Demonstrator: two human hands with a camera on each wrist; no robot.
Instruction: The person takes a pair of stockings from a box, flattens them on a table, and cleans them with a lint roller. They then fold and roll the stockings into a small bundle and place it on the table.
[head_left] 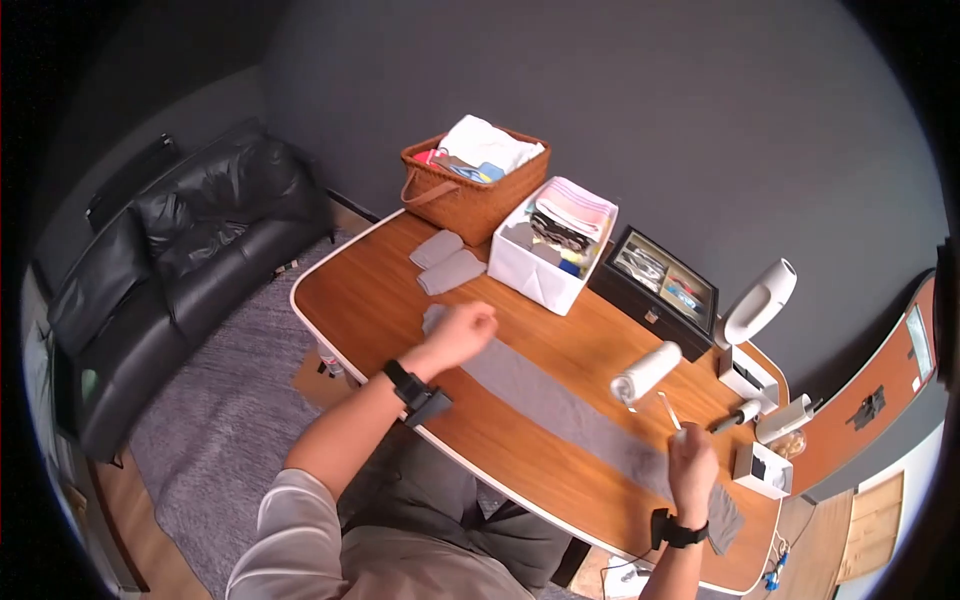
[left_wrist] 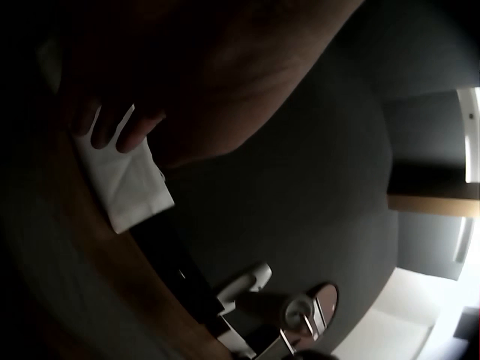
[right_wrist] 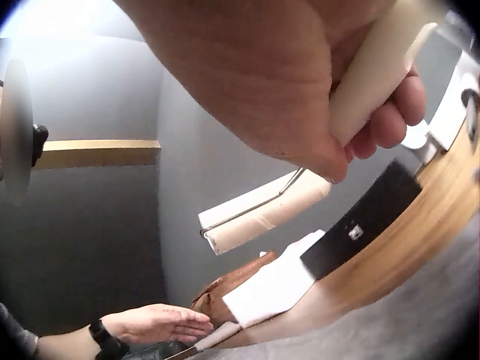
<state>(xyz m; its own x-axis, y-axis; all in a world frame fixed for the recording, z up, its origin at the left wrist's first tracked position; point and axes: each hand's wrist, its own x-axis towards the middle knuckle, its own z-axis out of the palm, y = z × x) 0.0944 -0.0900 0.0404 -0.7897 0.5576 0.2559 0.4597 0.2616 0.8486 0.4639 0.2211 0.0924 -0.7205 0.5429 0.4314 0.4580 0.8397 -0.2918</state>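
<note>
My right hand [head_left: 692,468] grips the white handle [right_wrist: 379,71] of a lint roller [head_left: 646,373]. Its thin metal rod leads to a white roll [right_wrist: 262,214] raised above the table, toward the box side. A long grey strip of cloth [head_left: 560,405] lies flat across the table below, like a scarf, its right end under my right wrist. Over the strip's left end is my left hand [head_left: 460,335], holding nothing. In the right wrist view that left hand [right_wrist: 161,324] has its fingers extended.
Folded grey cloths [head_left: 452,272] lie at the table's back left. Along the back stand a wicker basket [head_left: 470,205] with laundry, a white fabric bin [head_left: 530,275] of folded clothes and a black lidded case [head_left: 640,310]. Small white boxes [head_left: 760,485] line the right edge.
</note>
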